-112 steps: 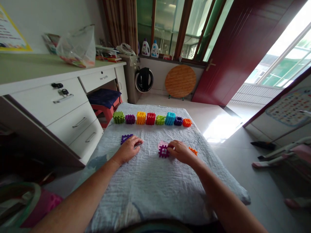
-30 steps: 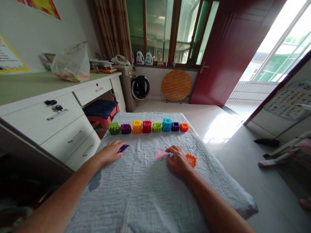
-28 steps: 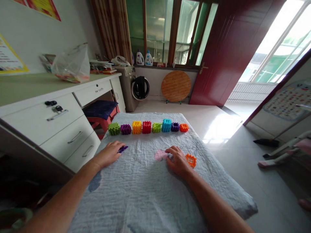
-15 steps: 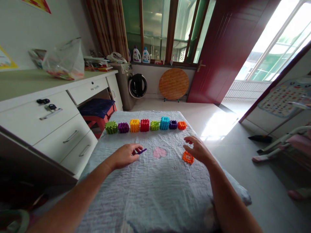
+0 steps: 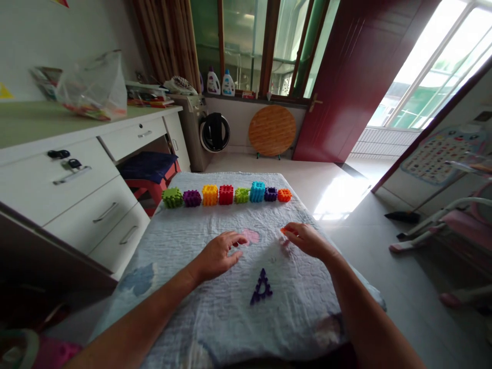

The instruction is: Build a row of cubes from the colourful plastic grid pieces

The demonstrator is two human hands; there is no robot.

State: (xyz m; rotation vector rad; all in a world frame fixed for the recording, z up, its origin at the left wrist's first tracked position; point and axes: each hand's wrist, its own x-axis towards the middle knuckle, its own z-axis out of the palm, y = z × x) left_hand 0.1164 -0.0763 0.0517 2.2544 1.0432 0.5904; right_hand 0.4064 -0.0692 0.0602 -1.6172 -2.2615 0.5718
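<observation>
My left hand (image 5: 220, 256) hovers over the cloth-covered table with its fingers apart and nothing in them. On the cloth, to the right of and nearer than that hand, lies a purple triangular toy panel (image 5: 262, 288) with notched edges and a hole in the middle. My right hand (image 5: 305, 240) pinches an orange toy panel (image 5: 283, 230); only a small edge of it shows past the fingertips. Beyond both hands stands a row of interlocking-panel blocks, among them a yellow block (image 5: 210, 195), a red block (image 5: 226, 195) and a blue block (image 5: 257, 191).
Green (image 5: 172, 198) and purple (image 5: 192, 198) blocks form the row's left end, an orange block (image 5: 284, 195) its right. A white desk (image 5: 80, 179) and a stool (image 5: 148, 168) stand at the left. The patterned cloth (image 5: 184, 318) covers the table.
My left hand has let go of the purple panel, which now lies flat on the cloth. My right hand has picked up the orange panel and moved slightly left. The camera view has shifted slightly.
</observation>
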